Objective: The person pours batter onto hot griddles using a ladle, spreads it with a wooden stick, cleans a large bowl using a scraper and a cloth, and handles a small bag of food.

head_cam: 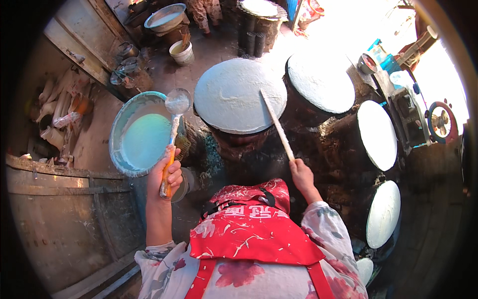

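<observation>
My left hand (172, 172) grips the orange handle of a metal ladle (177, 102), its bowl coated with white batter. The ladle is raised over the right rim of a blue basin (116, 136), which holds pale batter (145, 136). In my right hand (301, 175) is a long, pale, batter-crusted wooden stick (279, 129). Its far end lies over the right part of a round griddle's white batter layer (231, 97). That layer spreads nearly to the griddle's edge, with a ragged ridge near its middle. I cannot tell whether the stick touches it.
More round griddles with white layers (321, 82) curve away to my right, past another griddle (377, 134). A white bucket (183, 56) and a wide basin (164, 18) stand ahead-left. Another person's legs (201, 13) show at the back. A small fan (441, 121) is at far right.
</observation>
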`<state>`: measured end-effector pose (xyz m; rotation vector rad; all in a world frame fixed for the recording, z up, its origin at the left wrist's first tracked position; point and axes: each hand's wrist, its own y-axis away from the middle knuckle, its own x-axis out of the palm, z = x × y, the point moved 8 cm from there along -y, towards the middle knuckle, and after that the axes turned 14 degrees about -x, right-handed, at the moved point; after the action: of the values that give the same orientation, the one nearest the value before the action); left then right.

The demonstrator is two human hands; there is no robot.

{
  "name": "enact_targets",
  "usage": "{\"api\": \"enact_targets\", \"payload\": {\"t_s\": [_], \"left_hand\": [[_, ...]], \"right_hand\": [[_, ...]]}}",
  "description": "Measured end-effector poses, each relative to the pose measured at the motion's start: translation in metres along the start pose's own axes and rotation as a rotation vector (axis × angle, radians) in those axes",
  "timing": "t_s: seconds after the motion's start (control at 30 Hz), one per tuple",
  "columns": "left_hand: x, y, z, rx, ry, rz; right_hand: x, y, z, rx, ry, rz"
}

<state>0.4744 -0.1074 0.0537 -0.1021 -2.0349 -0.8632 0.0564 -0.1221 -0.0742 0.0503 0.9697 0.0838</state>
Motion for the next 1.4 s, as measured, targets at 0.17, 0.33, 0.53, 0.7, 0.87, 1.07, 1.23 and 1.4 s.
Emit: {"api": "enact_targets", "payload": {"t_s": [0.17,0.33,0.53,0.7,0.87,1.07,1.23,1.4], "left_hand": [[-0.009,-0.001,0.014,-0.032,0.015,-0.017],[-0.013,0.004,0.019,-0.008,0.027,-0.091],[-0.016,0.018,0.023,0.028,0.037,-0.145],[-0.019,0.033,0.039,0.075,0.071,-0.18],[-0.015,0.052,0.058,0.069,0.13,-0.152],[-0.003,0.071,0.075,0.095,0.135,-0.146],[-0.02,0.085,0.089,0.126,0.165,-0.217],[-0.037,0.081,0.087,0.124,0.207,-0.216]], "right_hand": [[0.03,-0.001,-0.007,-0.01,-0.005,0.04],[0.022,-0.026,-0.025,0.086,-0.084,-0.01],[0.036,-0.001,-0.013,0.073,-0.22,0.051],[0.061,0.065,0.009,-0.118,-0.308,0.251],[0.025,0.016,-0.008,-0.072,-0.448,0.036],[0.03,-0.024,-0.039,0.038,-0.339,0.104],[0.012,-0.024,-0.038,-0.023,-0.294,0.01],[0.008,-0.019,-0.012,-0.237,0.088,0.049]]}}
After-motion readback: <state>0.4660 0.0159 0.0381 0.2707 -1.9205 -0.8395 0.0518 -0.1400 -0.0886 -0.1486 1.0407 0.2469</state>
